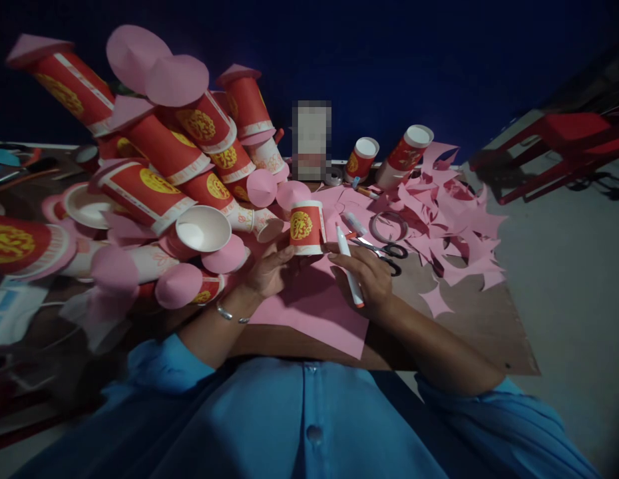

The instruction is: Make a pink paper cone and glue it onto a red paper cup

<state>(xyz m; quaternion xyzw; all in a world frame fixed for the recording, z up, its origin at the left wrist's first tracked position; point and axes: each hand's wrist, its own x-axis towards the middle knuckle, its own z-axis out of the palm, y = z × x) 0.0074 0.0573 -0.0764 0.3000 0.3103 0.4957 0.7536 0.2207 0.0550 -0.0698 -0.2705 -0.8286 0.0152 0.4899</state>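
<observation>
Some of the left hand (272,271) is hidden behind the cup (305,226) in the head view; its thumb shows along the lower left edge, and the hand grips the cup near its lower end. The right hand (367,273), just right of the cup, pinches a marker (350,269); whether its fingertips touch the cup I cannot tell. Beyond the cup, a pixelated block (311,140) masks whatever stands there. Left of the cup, stacks (157,143) topped with pink cones (177,80) overlap heavily, and the leftmost run off the edge. Right of the cup, the scissors (393,251) have their blades partly covered, and a translucent object (354,224) is too blurred to name. Well right of the cup, a red stool (579,133) fades into shadow.

The cup is held above a pink sheet (314,299), its long axis close to upright, one white end facing up; which end is the mouth is unclear. The marker slants, its pink tip up toward the cup and its orange end down.

A gold emblem (301,225) on the cup faces the camera. Beside it runs a pale strip (321,225) whose marks are too small to read.
</observation>
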